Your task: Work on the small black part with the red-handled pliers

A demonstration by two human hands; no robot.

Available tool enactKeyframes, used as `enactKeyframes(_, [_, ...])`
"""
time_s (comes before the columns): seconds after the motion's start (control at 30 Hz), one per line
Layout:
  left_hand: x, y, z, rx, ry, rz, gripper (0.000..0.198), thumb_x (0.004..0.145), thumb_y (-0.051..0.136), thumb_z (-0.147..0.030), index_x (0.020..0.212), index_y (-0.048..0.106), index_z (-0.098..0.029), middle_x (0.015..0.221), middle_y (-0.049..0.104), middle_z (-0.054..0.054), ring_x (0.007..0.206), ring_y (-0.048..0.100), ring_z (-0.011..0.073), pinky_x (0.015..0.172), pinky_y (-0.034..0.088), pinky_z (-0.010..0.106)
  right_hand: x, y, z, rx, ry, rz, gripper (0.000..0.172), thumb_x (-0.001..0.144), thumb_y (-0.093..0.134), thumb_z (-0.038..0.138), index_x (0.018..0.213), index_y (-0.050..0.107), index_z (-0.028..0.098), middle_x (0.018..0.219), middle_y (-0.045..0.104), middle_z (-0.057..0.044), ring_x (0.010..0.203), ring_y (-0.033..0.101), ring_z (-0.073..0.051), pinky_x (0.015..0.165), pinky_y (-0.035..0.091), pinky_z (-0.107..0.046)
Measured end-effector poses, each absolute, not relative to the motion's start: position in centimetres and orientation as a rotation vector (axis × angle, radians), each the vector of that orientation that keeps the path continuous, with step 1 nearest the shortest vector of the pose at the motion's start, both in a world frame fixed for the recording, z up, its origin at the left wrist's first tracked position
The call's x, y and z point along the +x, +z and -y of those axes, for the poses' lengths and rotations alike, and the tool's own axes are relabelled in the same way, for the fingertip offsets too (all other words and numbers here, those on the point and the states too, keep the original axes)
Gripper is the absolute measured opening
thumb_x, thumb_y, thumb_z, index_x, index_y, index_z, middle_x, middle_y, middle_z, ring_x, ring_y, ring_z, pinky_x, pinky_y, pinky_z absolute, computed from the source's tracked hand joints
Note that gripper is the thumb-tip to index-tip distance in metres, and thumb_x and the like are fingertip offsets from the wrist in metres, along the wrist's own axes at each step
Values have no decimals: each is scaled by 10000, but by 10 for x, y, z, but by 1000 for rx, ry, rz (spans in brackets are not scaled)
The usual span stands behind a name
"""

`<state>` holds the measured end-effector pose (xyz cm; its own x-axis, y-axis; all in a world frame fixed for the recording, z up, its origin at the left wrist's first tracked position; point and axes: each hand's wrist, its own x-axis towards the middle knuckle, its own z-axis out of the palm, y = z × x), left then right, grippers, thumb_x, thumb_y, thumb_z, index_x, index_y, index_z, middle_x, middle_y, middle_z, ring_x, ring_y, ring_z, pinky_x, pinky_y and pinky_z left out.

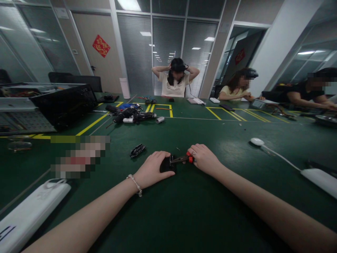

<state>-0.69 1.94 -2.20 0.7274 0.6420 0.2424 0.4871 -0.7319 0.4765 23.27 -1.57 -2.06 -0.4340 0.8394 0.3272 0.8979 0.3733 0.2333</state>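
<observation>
My left hand (pixel 152 168) is curled round a small flat black part (pixel 166 164) and holds it on the green table. Needle-nose pliers (pixel 181 159) with red and black handles are gripped in my right hand (pixel 204 158). Their tips point left and meet the edge of the black part; whether the jaws are closed on something there I cannot tell. Left of my hands lies a separate black plastic piece (pixel 137 150) with a jagged inside. A tiny thin sliver (pixel 178 149) rests just beyond the pliers.
Tools and cables lie in a dark pile (pixel 129 114) beyond, with a silver cylinder (pixel 160 119) beside it. An opened computer case (pixel 65 105) stands at left. White power banks (pixel 34 214) flank me, a cabled white mouse-shaped device (pixel 257 141) at right. Several people sit across the green table (pixel 210 211).
</observation>
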Motion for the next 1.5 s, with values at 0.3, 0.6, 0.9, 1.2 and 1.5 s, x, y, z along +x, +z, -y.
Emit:
enactKeyframes(0.3, [-7, -21, -19, 2542, 546, -877, 535, 707, 562, -511, 1141, 421, -231, 1138, 492, 50, 1045, 446, 241, 860, 367, 378, 233, -18, 16, -1541, -528, 2500, 244, 629, 536, 105, 869, 518, 146, 863, 535, -63, 778, 451, -178, 710, 337, -291])
enactKeyframes(0.6, [-7, -20, -18, 2551, 550, -872, 528, 702, 574, -500, 1127, 428, -223, 1126, 499, 49, 1040, 448, 236, 869, 360, 370, 233, -20, 16, -1574, -549, 2477, 257, 643, 526, 106, 899, 526, 133, 860, 537, -70, 785, 449, -185, 716, 336, -298])
enactKeyframes(0.9, [-7, -20, -19, 2542, 552, -864, 522, 709, 574, -490, 1135, 423, -229, 1132, 491, 46, 1047, 443, 234, 875, 359, 375, 234, -18, 16, -1533, -545, 2497, 239, 637, 527, 111, 874, 527, 141, 843, 536, -68, 765, 453, -182, 704, 340, -295])
enactKeyframes(1.2, [-6, -20, -18, 2537, 549, -869, 515, 704, 579, -486, 1125, 432, -228, 1128, 496, 51, 1043, 449, 244, 859, 364, 380, 232, -18, 16, -1564, -572, 2488, 250, 648, 538, 120, 896, 524, 141, 857, 541, -72, 782, 464, -186, 712, 345, -303])
enactKeyframes(1.5, [-6, -20, -19, 2549, 561, -858, 511, 706, 579, -484, 1120, 430, -226, 1121, 497, 51, 1035, 451, 239, 862, 362, 375, 233, -20, 16, -1574, -585, 2478, 248, 641, 539, 119, 888, 526, 141, 853, 538, -70, 775, 454, -187, 709, 338, -302])
